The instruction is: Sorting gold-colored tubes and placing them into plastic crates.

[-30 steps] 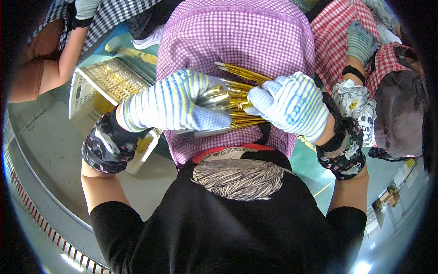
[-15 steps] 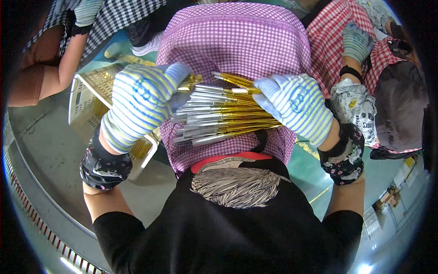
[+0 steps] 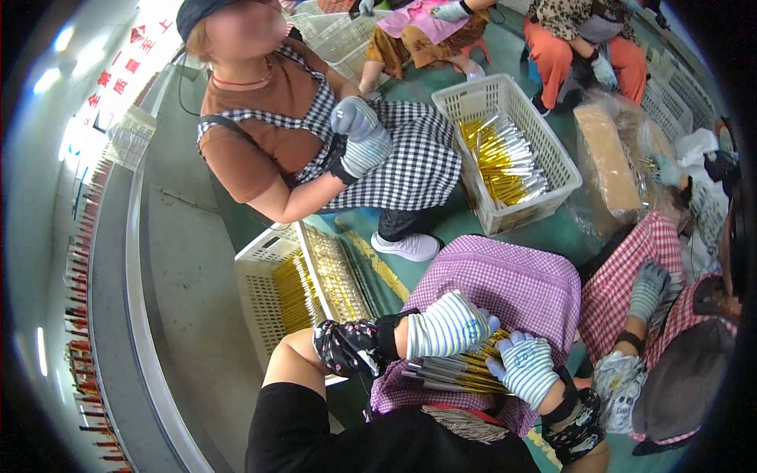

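Thin gold-and-silver rods [image 3: 451, 374] lie in a bundle across the pink checked cloth [image 3: 512, 276] on my lap. My left hand [image 3: 449, 325], in a striped glove, is closed above the bundle, its fingertips at the gold ends of some rods. My right hand [image 3: 527, 369], gloved alike, is closed round the gold ends on the right side. The two hands are close together, with gold showing between them. My fingers hide exactly how many rods each hand grips.
Left of my lap stands a pale plastic crate [image 3: 264, 303] holding gold rods. Another crate [image 3: 552, 201] of gold-and-silver rods stands ahead. A co-worker in a black-checked apron [image 3: 410, 158] sits ahead left; another person's gloved hand [image 3: 649, 292] is close on my right. A cardboard piece [image 3: 607, 158] lies beyond.
The view has swung left and up, bringing the co-worker and crates into sight. My hands have come closer together over the rods.
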{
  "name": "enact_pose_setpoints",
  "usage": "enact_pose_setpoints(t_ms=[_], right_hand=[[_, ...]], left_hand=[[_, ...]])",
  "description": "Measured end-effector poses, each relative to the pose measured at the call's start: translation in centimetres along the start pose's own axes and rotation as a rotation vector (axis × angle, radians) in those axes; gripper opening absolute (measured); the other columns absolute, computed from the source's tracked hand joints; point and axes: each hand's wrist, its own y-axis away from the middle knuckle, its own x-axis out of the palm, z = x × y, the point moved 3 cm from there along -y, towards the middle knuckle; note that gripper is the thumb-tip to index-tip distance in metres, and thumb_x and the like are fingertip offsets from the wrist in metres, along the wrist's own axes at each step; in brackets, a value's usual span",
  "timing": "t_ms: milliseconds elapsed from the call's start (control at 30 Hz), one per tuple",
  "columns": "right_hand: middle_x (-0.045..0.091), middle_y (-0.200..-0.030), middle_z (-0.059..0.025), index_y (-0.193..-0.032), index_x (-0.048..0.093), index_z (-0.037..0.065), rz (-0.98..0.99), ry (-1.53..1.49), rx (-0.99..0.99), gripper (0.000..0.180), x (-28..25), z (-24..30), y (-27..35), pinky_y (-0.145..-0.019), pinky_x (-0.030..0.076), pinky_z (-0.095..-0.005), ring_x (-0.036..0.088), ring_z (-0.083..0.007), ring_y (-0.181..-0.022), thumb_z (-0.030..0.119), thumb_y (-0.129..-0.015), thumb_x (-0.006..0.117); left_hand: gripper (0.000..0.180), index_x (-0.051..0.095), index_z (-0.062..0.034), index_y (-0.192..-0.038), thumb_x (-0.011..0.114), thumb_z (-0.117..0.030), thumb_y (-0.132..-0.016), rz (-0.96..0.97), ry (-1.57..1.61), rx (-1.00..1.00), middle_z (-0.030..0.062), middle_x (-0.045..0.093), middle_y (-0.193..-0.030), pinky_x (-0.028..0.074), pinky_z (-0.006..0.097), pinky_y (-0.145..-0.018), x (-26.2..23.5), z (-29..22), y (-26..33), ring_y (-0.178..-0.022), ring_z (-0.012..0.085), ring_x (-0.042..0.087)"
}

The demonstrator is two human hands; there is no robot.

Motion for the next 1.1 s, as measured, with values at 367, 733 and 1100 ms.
enact_pose_setpoints(t_ms=[367,733,1100], right_hand=[[0.063,-0.069,-0.0121,-0.083,0.057,0.007,-0.117,-0.078,0.013,0.027,-3.0,0.1,-0.4,-0.049,0.047,-0.0451,0.063,-0.0302,-0.058,0.032,-0.094,0.057],[0.061,-0.061,-0.0108,-0.079,0.06,0.008,-0.049,-0.049,-0.114,0.032,-4.3,0.7,-0.2,-0.047,0.047,-0.0437,0.062,-0.0281,-0.052,0.038,-0.091,0.061],[0.063,-0.064,-0.0173,-0.088,0.062,0.006,-0.02,-0.4,0.007,0.038,-3.8,0.2,-0.7,-0.053,0.049,-0.0482,0.063,-0.0369,-0.058,0.041,-0.098,0.051]], left_hand=[[0.02,0.054,-0.0069,-0.101,0.055,-0.023,-0.089,-0.106,0.103,0.106,0.0079,0.055,-0.071,0.044,0.04,-0.047,-2.0,0.0,-0.6,-0.057,0.0274,0.059],[0.052,0.055,-0.0054,-0.122,0.073,-0.027,-0.078,0.367,0.494,-0.167,0.013,0.068,-0.082,0.051,0.043,-0.055,-1.4,0.7,0.5,-0.069,0.0359,0.066],[0.025,0.056,-0.0021,-0.109,0.057,-0.022,-0.093,-0.041,0.027,0.113,0.0065,0.056,-0.066,0.044,0.038,-0.044,-2.7,0.3,1.0,-0.05,0.0244,0.056]])
